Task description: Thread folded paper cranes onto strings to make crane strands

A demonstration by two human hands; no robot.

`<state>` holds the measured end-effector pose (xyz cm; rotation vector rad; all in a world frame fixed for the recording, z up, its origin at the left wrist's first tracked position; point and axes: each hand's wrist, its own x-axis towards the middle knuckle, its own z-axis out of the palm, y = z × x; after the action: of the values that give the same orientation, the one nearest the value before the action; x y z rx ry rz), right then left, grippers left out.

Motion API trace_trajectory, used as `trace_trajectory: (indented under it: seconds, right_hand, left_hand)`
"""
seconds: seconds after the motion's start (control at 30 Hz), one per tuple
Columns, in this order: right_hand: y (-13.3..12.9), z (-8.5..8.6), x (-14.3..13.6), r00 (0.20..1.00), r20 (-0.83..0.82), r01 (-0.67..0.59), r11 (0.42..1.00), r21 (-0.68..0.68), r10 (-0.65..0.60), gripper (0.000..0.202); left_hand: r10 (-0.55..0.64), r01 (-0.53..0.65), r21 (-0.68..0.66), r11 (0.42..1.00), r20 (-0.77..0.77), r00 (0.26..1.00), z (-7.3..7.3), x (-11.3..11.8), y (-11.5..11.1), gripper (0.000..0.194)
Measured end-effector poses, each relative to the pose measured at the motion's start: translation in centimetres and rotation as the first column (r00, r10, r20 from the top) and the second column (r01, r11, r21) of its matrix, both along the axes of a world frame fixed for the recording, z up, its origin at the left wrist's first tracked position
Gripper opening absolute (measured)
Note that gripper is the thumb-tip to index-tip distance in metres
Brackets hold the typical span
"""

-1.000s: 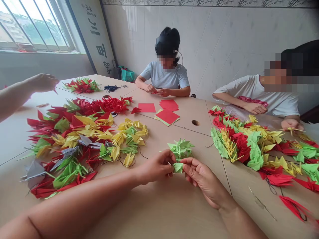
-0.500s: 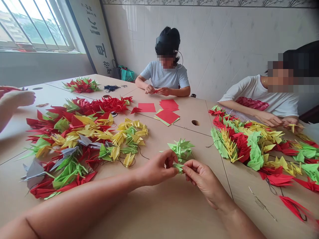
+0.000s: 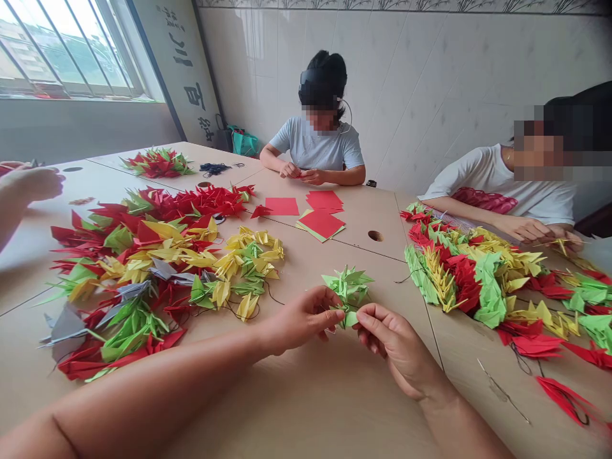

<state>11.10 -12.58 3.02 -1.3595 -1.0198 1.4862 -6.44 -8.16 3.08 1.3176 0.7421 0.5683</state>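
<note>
Between my two hands is a small folded piece of green paper [image 3: 350, 319]. My left hand [image 3: 313, 319] pinches its left side between thumb and fingers, partly covering it. On the right, my right hand [image 3: 389, 331] grips the other edge with thumb and forefinger. Just beyond my fingertips lies a small heap of green paper cranes [image 3: 348, 284] on the table. Red and green square paper sheets [image 3: 321, 223] are stacked farther off.
Strung paper cranes [image 3: 143, 255] in several colours cover the table's left; more crane strings [image 3: 468, 274] lie at right. A needle-like wire [image 3: 502, 390] rests at right front. Two co-workers sit across and at right; another person's hand [image 3: 36, 183] shows at left.
My fingers have shifted on the green paper, and my right hand has moved slightly right. More of the paper's right part now shows between my fingertips.
</note>
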Motion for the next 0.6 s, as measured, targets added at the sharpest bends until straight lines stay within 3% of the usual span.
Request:
trace_trajectory:
  seconds: [0.4,0.6]
  right_hand:
    - [-0.02,-0.41,0.27,1.000,0.008,-0.018,1.000,0.016,0.018,0.025]
    - [0.03,-0.68,0.09,0.968,0.251,-0.019,0.996,0.091,-0.004,0.024]
  left_hand:
    - [0.032,-0.008,-0.205,0.979,0.113,0.993,-0.24,-0.12,0.13,0.028]
    - [0.079,-0.052,-0.230,0.972,0.109,0.991,-0.69,-0.04,0.38,0.020]
